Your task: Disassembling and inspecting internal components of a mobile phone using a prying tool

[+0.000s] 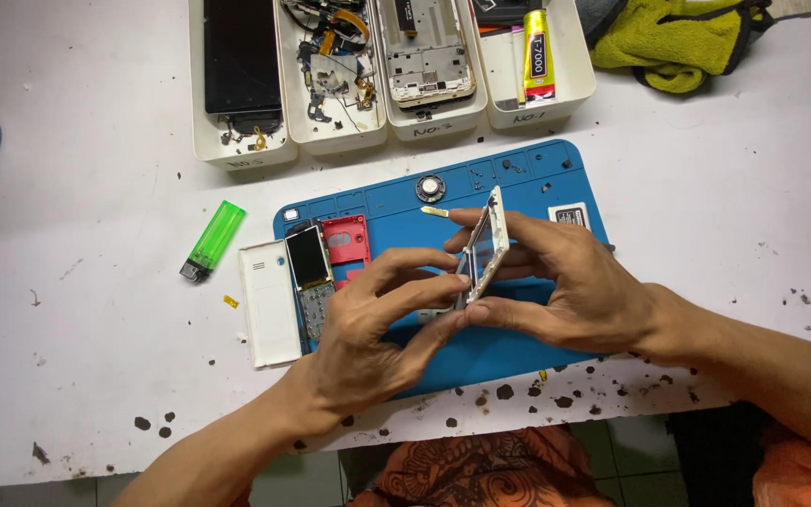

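White plastic phone frame (483, 246), thin and rectangular with a window opening, held on edge above the middle of the blue silicone repair mat (518, 188), tilted slightly right at its far end. Right hand (560, 282) clamps it from the right, fingers wrapped along the far and near edges. Left hand (377, 324) comes in from the near left, fingertips pressed to the frame's lower left side; both hands meet on the piece.

On the mat's left part: small phone board with dark screen and keypad (311, 274), red plastic phone housing (345, 239) just right of it. White rectangular back cover (269, 303) lies half off the mat's left edge. Green lighter (212, 240) further left on the white, speckled table (77, 376). Round speaker part (431, 188) at the mat's far edge. Four white parts trays (330, 136) far side; yellow glue tube (538, 54) in the rightmost.
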